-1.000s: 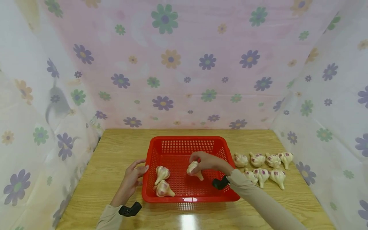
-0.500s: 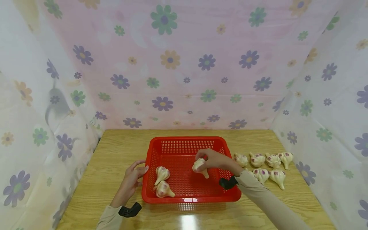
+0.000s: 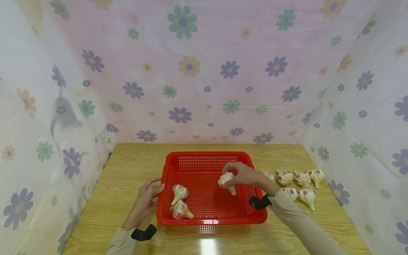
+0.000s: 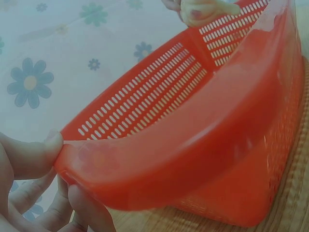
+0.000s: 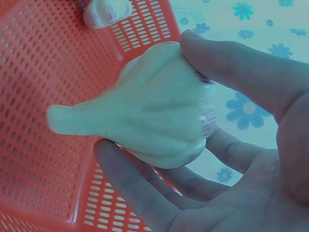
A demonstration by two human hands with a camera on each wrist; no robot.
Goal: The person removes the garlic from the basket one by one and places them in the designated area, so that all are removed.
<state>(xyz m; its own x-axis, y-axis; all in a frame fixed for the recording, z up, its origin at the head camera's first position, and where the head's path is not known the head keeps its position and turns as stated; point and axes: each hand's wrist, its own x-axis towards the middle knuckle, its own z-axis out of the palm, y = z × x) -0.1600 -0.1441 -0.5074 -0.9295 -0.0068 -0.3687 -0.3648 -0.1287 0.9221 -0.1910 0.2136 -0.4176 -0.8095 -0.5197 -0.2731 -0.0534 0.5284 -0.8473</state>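
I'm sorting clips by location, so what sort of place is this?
Probably a staged filming booth: flower-print sheeting stands on three sides of a wood-grain table, and a black device sits on each wrist.

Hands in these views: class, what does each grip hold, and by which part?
The right grip holds a garlic by its bulb; the left grip holds the basket by its left rim.

The red rectangular plastic basket looks smooth, glossy and perforated. The cream, purple-streaked, plastic-like garlic bulbs are smooth, gently ribbed and faintly shiny. The yellow-brown wood-grain tabletop has a glossy, light-reflecting finish; the long beige cloth sleeves look matt.
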